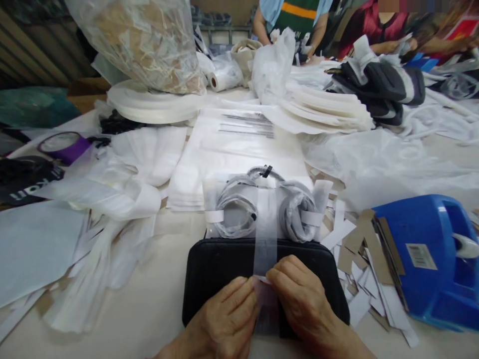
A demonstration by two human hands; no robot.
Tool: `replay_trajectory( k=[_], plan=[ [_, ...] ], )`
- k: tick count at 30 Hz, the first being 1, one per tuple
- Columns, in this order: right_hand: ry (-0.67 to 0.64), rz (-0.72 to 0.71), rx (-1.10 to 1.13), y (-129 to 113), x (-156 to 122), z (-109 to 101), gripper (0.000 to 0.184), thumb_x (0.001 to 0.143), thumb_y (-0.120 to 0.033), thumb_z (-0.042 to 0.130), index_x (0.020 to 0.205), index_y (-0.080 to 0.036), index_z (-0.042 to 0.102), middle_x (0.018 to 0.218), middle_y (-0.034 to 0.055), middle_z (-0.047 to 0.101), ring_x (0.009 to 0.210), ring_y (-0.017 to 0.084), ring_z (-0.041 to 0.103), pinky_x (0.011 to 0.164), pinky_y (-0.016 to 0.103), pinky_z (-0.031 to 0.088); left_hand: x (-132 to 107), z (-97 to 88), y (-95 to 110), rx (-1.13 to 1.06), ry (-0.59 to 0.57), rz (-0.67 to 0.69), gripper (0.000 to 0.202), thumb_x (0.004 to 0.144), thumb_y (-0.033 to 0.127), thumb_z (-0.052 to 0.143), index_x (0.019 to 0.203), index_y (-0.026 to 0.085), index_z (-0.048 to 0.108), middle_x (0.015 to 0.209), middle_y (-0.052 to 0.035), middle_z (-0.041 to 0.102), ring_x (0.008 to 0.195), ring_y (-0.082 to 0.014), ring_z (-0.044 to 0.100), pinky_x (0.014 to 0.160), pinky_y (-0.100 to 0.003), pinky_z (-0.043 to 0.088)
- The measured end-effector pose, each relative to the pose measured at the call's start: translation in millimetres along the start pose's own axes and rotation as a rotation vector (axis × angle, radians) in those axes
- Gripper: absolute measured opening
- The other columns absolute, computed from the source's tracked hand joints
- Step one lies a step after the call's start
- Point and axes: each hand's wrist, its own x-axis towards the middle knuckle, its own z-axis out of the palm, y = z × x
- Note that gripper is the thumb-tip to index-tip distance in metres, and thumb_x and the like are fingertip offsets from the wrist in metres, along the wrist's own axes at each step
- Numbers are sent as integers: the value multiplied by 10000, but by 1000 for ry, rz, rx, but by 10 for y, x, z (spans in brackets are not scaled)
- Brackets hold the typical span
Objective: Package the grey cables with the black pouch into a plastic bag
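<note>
- A black case [213,264] with rounded corners and a dull, dark surface is laid flat on the table [149,319], directly before the person.
- The case is crossed by a translucent strip [265,254], wide, smooth and faintly glossy, which is run lengthwise from between two coiled bundles down over the middle of the lid.
- A whitish, creased part of the strip is pinched above the case by the left hand [228,319], its grip pressed together at the fingertips.
- The same part is pinched from the other side by the right hand [303,299], its fingers curled and its grip likewise closed.
- Just behind the case, the left coil [235,202] and the right coil [298,212] are wrapped in clear plastic and marked with white bands.
- To the right, the pale table is littered with card scraps [361,296], beside which a blue container [415,264] is set.
- To the left, white strips [145,154] are heaped near a purple tape roll [69,147].
- Farther back, a large plastic bag [145,45] is stood, and two co-workers [295,15] are seen across the cluttered table.
</note>
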Motion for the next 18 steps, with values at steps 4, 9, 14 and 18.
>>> replay_trajectory(
  k=[4, 9, 14, 18],
  plan=[
    [14, 7, -22, 9, -18, 36, 316, 918, -60, 279, 712, -153, 500, 638, 24, 459, 613, 140, 361, 549, 265, 296, 29, -76, -1, 5, -90, -12, 230, 806, 69, 456, 908, 82, 662, 974, -82, 691, 1106, -221, 562, 1044, -349, 418],
    [29, 22, -50, 12, -32, 60, 272, 866, -10, 325, 697, -152, 484, 640, 33, 448, 624, 149, 360, 556, 274, 289, 107, -126, 32, -29, -38, -73, 173, 836, 103, 492, 851, 77, 663, 869, -75, 696, 1004, -204, 613, 928, -319, 507],
    [47, 11, -33, 4, 0, 53, 257, 849, 6, 344, 703, -154, 483, 635, 32, 446, 622, 148, 365, 554, 267, 300, 177, -25, 70, 89, 76, -11, 266, 866, 67, 403, 891, 83, 668, 922, -82, 679, 981, -216, 610, 848, -325, 530],
    [84, -16, -59, -3, 6, 45, 247, 848, 0, 362, 709, -157, 492, 627, 28, 455, 616, 143, 382, 554, 252, 325, 153, 52, 90, 119, -35, -29, 299, 860, 49, 388, 1014, 36, 644, 1060, -136, 648, 1092, -261, 554, 905, -362, 510]
  ],
)
